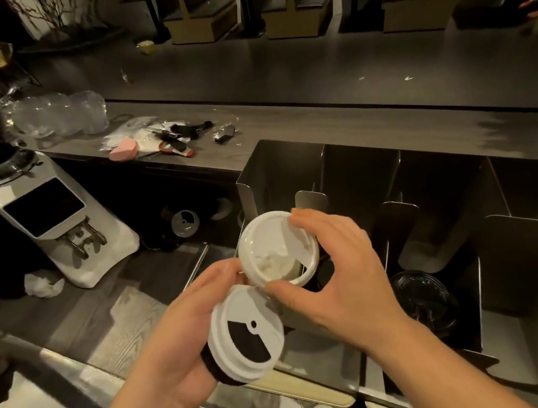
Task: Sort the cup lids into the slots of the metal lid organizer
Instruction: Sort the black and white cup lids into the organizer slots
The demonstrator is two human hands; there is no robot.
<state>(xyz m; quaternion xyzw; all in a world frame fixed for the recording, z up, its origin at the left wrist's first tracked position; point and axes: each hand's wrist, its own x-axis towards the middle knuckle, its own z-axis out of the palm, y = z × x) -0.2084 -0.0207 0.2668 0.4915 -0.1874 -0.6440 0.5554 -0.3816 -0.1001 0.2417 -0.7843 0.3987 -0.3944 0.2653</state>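
My left hand (179, 337) holds a white cup lid with a black sector mark (246, 336), top side toward me, with something dark under it. My right hand (336, 274) grips a second white lid (272, 248) by its rim between thumb and fingers, underside toward me, just above the first lid. Both lids hover over the leftmost slot of the metal lid organizer (276, 168), which stands on the counter with several slots split by slanted dividers. A stack of dark clear lids (424, 301) lies in the slot to the right.
A white coffee grinder (57, 230) stands at left, with crumpled white paper beside it. Another lid (185, 221) lies behind it in shadow. The raised counter ledge (318, 120) holds clear plastic cups (64, 113), a pink item and small clutter. Booth seats are in the background.
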